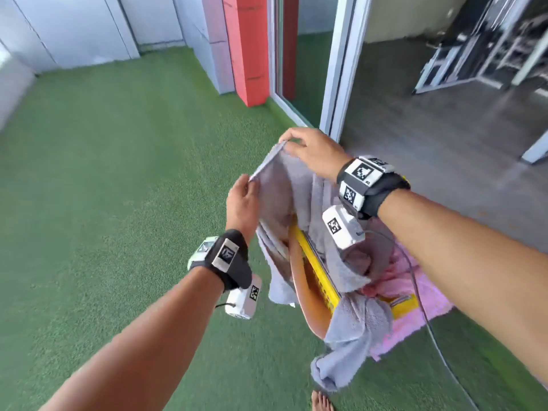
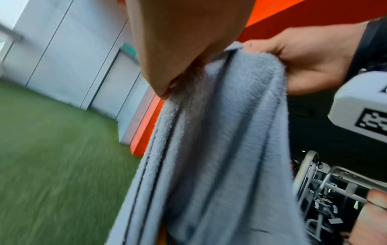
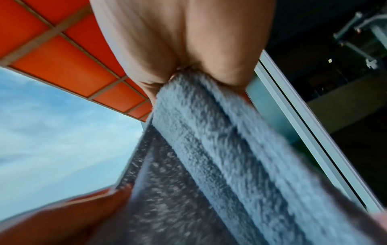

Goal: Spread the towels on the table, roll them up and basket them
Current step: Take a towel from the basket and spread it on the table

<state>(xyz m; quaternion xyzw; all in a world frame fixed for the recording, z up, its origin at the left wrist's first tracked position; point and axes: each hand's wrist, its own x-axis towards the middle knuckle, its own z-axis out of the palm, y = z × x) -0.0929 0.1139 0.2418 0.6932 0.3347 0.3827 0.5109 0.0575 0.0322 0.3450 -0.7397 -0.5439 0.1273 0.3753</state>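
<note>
**Towel edge stretched between two hands, basket below**

Head view. Soft grey terry towel (image 1: 284,191) held up in the air over a yellow slatted plastic basket (image 1: 320,274), top hem running from the left hand (image 1: 241,203), nearer the body and lower, up and away to the right hand (image 1: 311,154). Both hands closed in a pinch on that hem, one at each end, close together, so little of the cloth stretched yet. Rest of the towel hanging straight down, its tail draped over the near rim of the basket. Long axis therefore roughly vertical, short top edge slanting forward-right. Fluffy pink towels (image 1: 415,295) in and beside the basket. No table anywhere in sight; judged to lie outside the frame, so a turn or carry likely needed before spreading. Underfoot, green artificial turf (image 1: 103,173); ahead, an orange-red pillar (image 1: 246,48) and a white-framed sliding glass door (image 1: 341,63).

Left wrist view. Thumb and fingers of the left hand (image 2: 178,41) clamped on the hem, grey pile falling in folds below; right hand (image 2: 310,61) gripping the same edge just beside. Blurred turf and pale wall panels behind.

Right wrist view. Right hand (image 3: 188,46) pinching a bunched corner of the towel (image 3: 220,157), cloth dropping toward the lens. Orange ceiling panels and sky behind.
</note>
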